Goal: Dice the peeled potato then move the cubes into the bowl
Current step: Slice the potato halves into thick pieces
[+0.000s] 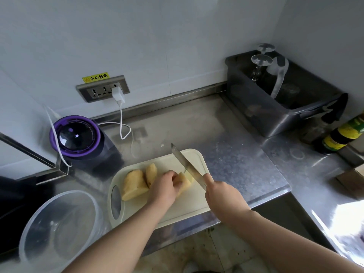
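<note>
A cream cutting board point(177, 211) lies at the counter's front edge. On it sit two large peeled potato pieces point(135, 185), point(151, 173) and a third piece point(184, 183). My left hand point(164, 187) grips that third piece with curled fingers. My right hand point(221, 196) holds a knife point(185, 163) by the handle. Its blade slants down against the right side of the held piece. A clear plastic bowl point(35, 231) stands to the left of the board, with nothing visible inside.
A purple-rimmed appliance point(75, 135) stands behind the board on the left, its white cable point(123, 123) running to a wall socket point(103, 88). A dark bin point(279, 99) with upturned glasses sits back right. Sauce bottles point(342, 134) stand at the right.
</note>
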Available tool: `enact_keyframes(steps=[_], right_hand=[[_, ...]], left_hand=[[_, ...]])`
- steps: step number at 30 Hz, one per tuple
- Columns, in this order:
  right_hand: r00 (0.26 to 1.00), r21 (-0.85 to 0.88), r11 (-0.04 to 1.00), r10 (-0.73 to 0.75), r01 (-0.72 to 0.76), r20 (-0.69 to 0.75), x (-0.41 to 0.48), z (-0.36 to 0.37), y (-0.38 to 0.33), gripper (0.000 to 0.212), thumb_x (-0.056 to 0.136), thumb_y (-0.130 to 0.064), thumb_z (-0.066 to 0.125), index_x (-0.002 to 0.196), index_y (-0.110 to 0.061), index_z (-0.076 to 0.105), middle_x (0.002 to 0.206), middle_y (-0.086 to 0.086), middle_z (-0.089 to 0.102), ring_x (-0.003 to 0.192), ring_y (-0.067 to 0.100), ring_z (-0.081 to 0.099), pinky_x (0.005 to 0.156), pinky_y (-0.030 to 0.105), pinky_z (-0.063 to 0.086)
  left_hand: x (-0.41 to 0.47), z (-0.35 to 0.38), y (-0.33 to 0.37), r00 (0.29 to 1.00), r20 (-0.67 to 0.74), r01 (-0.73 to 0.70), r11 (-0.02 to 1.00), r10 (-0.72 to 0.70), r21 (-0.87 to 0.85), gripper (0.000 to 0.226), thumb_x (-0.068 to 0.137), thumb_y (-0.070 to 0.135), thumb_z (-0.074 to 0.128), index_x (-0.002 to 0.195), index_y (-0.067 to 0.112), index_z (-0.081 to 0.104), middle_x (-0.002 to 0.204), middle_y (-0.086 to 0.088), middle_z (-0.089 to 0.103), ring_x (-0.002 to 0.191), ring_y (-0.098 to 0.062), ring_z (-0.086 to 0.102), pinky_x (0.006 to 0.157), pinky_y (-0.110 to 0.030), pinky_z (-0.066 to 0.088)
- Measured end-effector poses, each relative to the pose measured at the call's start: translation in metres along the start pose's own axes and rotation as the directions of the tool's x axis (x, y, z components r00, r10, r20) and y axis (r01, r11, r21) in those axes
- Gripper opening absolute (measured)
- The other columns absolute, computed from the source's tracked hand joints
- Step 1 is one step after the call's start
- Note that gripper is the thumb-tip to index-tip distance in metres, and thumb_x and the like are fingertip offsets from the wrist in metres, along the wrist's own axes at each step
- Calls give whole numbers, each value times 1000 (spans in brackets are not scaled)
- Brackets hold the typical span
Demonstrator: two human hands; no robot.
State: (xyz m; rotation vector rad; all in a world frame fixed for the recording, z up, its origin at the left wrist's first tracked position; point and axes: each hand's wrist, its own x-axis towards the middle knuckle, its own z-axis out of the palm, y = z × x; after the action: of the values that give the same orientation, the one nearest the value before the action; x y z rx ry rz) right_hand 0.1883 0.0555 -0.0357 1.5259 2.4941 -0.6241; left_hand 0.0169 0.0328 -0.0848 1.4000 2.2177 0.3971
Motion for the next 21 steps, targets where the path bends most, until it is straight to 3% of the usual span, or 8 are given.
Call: enact_keyframes(steps=[9,21], right_hand=[[998,-65,997,-49,52,47,-7,-5,-10,38,90,7,37,122,-16,34,68,1,43,56,21,44,55,34,43],[994,-99,993,-60,69,94,-9,3,-14,50,90,10,40,131,-15,29,68,1,37,51,15,32,43,26,27]], left_hand=[[-4,-1,0,999,-48,-17,1000,16,-21,27,92,25,61,116,12,64,112,-4,70,105,-21,63,86,-25,44],[-3,1,1,998,-56,-20,1000,20,0,25,93,27,60,111,11,65,110,-6,70,105,-24,64,86,-29,46]])
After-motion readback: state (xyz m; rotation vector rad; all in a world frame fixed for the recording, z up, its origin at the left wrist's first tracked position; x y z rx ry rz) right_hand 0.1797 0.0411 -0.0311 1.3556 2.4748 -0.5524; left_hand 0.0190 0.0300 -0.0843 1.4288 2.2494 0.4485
